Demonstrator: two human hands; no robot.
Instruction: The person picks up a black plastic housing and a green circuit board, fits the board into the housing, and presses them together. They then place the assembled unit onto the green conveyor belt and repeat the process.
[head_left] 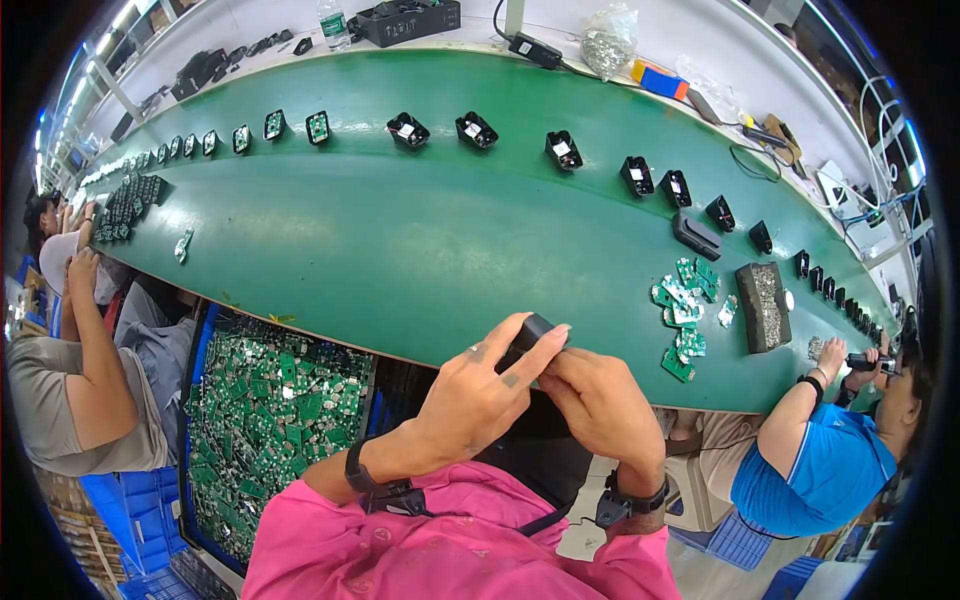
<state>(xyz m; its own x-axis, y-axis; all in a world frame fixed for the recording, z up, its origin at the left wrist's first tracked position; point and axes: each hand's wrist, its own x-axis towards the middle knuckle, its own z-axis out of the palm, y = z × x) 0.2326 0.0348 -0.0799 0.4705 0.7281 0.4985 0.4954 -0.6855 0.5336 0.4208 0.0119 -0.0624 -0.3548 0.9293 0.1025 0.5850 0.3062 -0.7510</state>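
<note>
Just over the near edge of the green table, both my hands are closed round one small black plastic housing (535, 328). My left hand (470, 400) grips it from the left, its index finger stretched along the side. From the right, my right hand (605, 395) presses its fingers against the near part. Most of the housing is hidden by my fingers, so its inside does not show. Beyond my right hand, a loose pile of green circuit boards (685, 310) lies on the table, with a longer black case (697, 236) behind it.
Black housings (408, 131) stand in a curved row across the green table (400, 240). A dark foam block (763, 308) lies at right. Below left sits a blue-edged bin of circuit boards (280, 410). People work on both sides; one in blue (820, 470) holds a power screwdriver (868, 363).
</note>
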